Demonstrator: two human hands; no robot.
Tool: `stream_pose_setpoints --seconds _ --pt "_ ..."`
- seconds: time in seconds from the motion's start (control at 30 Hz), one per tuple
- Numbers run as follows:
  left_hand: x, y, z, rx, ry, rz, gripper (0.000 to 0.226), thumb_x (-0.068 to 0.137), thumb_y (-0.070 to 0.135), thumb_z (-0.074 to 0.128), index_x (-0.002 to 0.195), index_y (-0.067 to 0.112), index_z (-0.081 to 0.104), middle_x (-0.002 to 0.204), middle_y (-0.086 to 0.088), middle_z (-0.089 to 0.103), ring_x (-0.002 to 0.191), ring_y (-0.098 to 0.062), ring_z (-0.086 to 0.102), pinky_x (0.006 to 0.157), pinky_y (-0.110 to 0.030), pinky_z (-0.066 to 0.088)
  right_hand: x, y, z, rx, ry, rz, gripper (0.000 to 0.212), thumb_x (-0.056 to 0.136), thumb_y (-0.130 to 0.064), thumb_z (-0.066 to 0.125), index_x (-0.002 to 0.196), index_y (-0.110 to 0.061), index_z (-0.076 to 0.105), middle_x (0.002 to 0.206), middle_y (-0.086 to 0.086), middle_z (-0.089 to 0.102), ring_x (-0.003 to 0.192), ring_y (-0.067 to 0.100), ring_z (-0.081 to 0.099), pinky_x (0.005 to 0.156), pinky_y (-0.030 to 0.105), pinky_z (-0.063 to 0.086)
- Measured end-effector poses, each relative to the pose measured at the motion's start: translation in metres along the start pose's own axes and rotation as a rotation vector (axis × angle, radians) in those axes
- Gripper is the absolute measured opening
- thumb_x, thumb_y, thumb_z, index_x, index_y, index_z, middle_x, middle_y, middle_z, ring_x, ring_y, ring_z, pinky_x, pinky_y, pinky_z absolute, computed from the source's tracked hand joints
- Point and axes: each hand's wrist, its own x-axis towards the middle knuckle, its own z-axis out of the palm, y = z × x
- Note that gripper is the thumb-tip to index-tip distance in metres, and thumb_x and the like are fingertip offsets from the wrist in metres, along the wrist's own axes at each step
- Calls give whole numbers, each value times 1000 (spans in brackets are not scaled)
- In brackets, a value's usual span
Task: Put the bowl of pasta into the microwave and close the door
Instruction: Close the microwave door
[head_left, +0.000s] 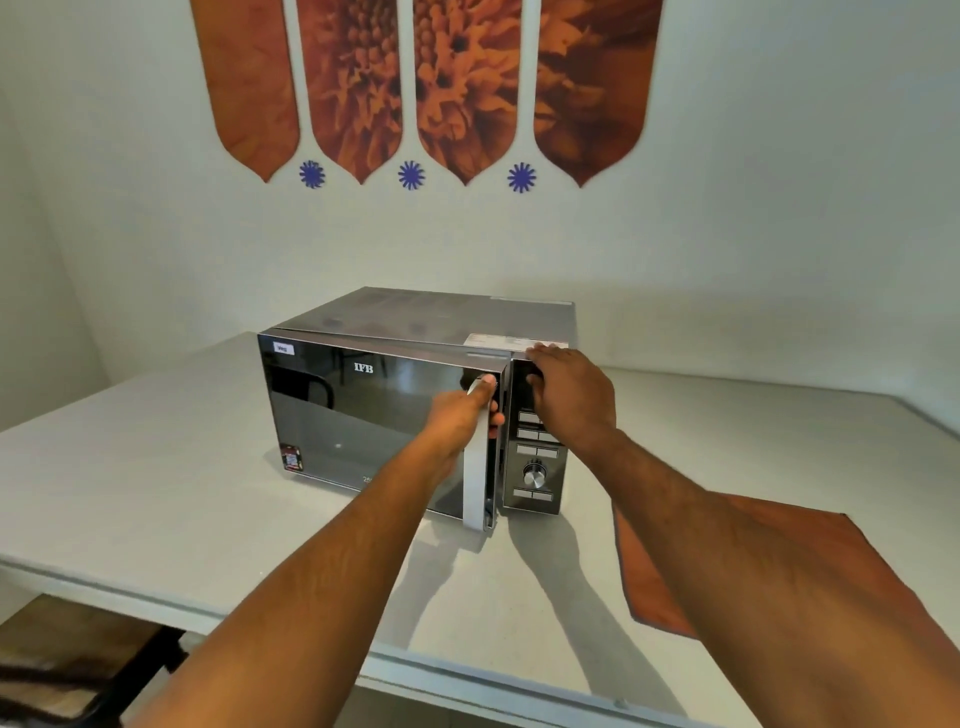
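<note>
**Surface and Microwave: Door Nearly Closed**

The pale surface (156, 493) carries the microwave (415, 400) below orange wall panels (415, 88). The door (363, 415) stands slightly ajar. The left hand (460, 421) grips the door handle (475, 483). The right hand (569, 397) rests flat, unclenched, against the control panel (535, 467). The bowl of pasta is not visible. An orange cloth (810, 561) lies right.

The microwave (415, 395) door's dark glass hides its inside, the right hand (569, 400) covers the upper control panel (535, 467), and the door's lower lettering, perhaps "25", is half hidden.
</note>
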Motion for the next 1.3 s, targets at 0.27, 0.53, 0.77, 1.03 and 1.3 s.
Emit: stream_pose_setpoints --seconds 0.27,0.53,0.77,1.03,1.3 --pt "31 -4 18 -14 44 19 37 94 45 60 85 10 67 77 -9 69 74 -22 65 86 -43 59 3 -3 4 -12 71 54 31 99 -26 54 127 -25 68 129 -1 70 122 22 62 91 36 54" --pt "46 -3 27 -27 58 0 33 97 42 56 89 11 66 78 -5 66 67 -15 61 78 -35 56 5 -6 15 1 122 125 31 99 -27 56 127 -26 68 129 -3 70 122 19 62 94 36 53" --pt "52 -7 28 -35 62 21 38 96 43 57 103 8 68 81 -4 68 68 -13 63 67 -27 51 7 -6 19 -6 133 145 32 98 -28 57 129 -28 68 132 -5 69 125 17 61 96 34 52" --pt "43 3 21 336 119 66 54 92 58 52 105 9 70 104 -12 73 96 -29 66 76 -35 45 -1 -6 16 -36 -19 86 51 97 -26 54 148 -22 47 152 -2 52 144 20 41 116 36 36" --pt "20 2 15 936 271 363 56 94 54 50 124 8 53 128 -16 54 115 -31 53 93 -40 50 -8 -6 2 -107 -237 -13 77 98 -37 53 160 -13 14 169 7 16 157 24 8 128 41 8"
